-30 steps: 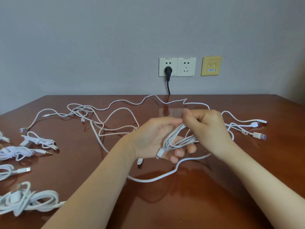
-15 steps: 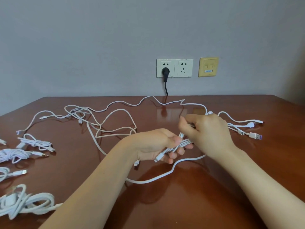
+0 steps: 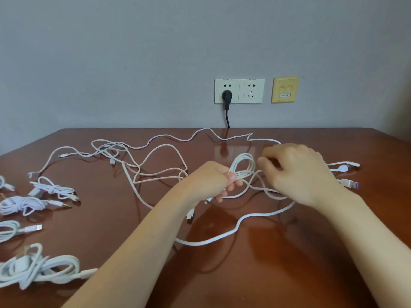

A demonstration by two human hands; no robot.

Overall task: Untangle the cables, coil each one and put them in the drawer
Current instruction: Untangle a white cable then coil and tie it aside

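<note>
Left hand [image 3: 212,181] gripped the coil [image 3: 244,163]; right hand [image 3: 298,174] curled, hold indiscernible. Loose tail [image 3: 270,193] should wrap snugly around coil's middle.

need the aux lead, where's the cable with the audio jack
Head view: audio jack cable lies coiled far left on the table, below the knotted bundle.

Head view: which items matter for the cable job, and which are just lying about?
Job:
- left hand, gripping the half-coiled white cable
- right hand, pinching its loose strand
- tangled cables mid-table
- coiled bundles at left

Lying about:
- wall sockets
- black plug
- yellow wall plate
- table

No drawer in view.
</note>
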